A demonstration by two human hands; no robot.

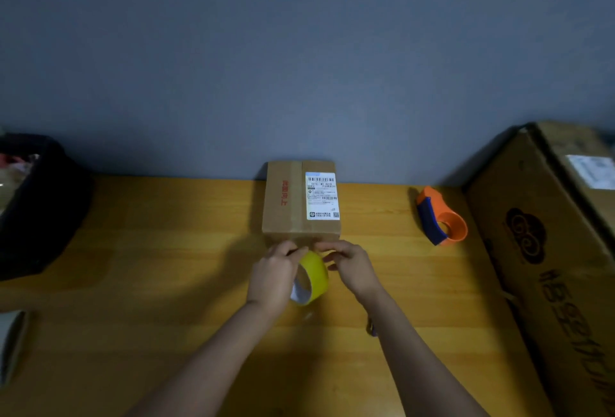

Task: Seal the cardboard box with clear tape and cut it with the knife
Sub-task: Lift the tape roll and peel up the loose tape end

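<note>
A small cardboard box (pixel 301 202) stands at the middle of the far edge of the wooden worktop (pixel 149 250), against the grey wall (pixel 299 50), with a white shipping label (pixel 322 195) on the right half of its top and red print on the left half. Just in front of its near face, both hands meet over a roll of tape (pixel 312 278) that looks yellow. The left hand (pixel 274 275) is closed around the roll's left side, holding it on edge above the worktop. The right hand (pixel 349 265) has its fingertips pinched at the roll's top rim; whether they grip a tape end I cannot tell. An orange and blue tape dispenser (pixel 439 217) lies toward the far right, beside 1 large carton (pixel 549 250) at the right edge. A black bin (pixel 36 203) sits at the far left corner.
</note>
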